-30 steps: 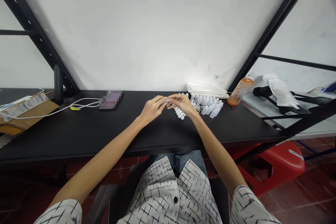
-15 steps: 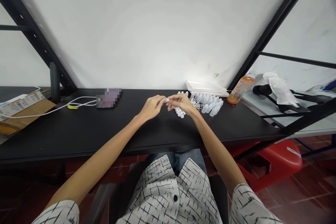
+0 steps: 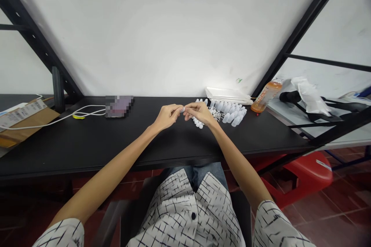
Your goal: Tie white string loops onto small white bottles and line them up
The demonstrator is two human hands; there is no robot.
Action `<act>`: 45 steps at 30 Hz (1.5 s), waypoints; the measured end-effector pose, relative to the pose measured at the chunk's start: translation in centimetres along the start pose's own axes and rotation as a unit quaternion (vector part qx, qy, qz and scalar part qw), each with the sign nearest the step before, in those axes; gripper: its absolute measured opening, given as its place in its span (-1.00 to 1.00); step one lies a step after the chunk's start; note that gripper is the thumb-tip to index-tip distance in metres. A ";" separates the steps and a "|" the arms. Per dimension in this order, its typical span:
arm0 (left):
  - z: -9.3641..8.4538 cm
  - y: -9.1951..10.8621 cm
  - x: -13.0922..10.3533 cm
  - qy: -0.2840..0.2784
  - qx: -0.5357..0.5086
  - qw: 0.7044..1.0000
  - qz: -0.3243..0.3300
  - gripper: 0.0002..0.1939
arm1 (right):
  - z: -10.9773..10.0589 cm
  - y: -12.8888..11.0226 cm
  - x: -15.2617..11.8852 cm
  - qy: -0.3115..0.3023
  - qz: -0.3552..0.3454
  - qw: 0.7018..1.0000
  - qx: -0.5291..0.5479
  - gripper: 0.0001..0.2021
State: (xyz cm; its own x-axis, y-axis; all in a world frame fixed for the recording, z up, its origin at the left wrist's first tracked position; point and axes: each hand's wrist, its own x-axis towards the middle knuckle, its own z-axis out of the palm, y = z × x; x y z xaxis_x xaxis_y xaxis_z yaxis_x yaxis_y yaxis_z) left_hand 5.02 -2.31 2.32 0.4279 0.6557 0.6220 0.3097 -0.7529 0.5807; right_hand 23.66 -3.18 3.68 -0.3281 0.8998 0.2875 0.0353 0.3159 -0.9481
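A small whitish piece (image 3: 182, 109) is pinched between the fingertips of my left hand (image 3: 168, 116) and my right hand (image 3: 199, 112), which meet above the black table. The fingers of both hands are closed on it, and its exact shape is too small to tell. Just right of my right hand lies a pile of thin white strips (image 3: 215, 114). Translucent white pieces stand in rows (image 3: 235, 115) to the right of that pile. More small white pieces (image 3: 198, 123) lie partly hidden behind my right hand.
Clear plastic bags (image 3: 227, 95) lie against the wall, near an orange bottle (image 3: 266, 95). On the left are a blurred-out phone-like object (image 3: 118, 107), a white cable (image 3: 89, 110) and a cardboard package (image 3: 27, 121). A red stool (image 3: 311, 173) stands below right.
The view has shifted slightly. Both hands stay together at nearly the same place, and the small piece between the fingertips shows a little more and looks slightly turned.
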 end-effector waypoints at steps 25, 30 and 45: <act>0.3 -1.1 -0.1 0.045 0.096 0.985 0.136 -0.67 | -0.1 0.7 0.5 -0.001 -0.006 0.996 0.084 -0.60; 0.6 -1.0 0.0 0.070 0.063 0.991 0.095 -0.69 | -0.3 0.3 0.5 0.005 -0.005 0.997 0.080 -0.59; 0.0 -0.6 0.1 0.047 0.049 0.997 0.043 -0.66 | -0.7 0.1 0.0 -0.030 0.002 0.998 0.054 -0.58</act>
State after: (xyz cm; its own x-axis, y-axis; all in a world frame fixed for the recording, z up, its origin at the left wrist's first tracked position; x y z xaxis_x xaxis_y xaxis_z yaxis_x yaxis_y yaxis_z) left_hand 4.86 -1.82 2.04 0.3759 0.5879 0.7163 0.3581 -0.8051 0.4728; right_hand 24.30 -2.97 3.70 -0.3846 0.8805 0.2773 -0.0648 0.2739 -0.9596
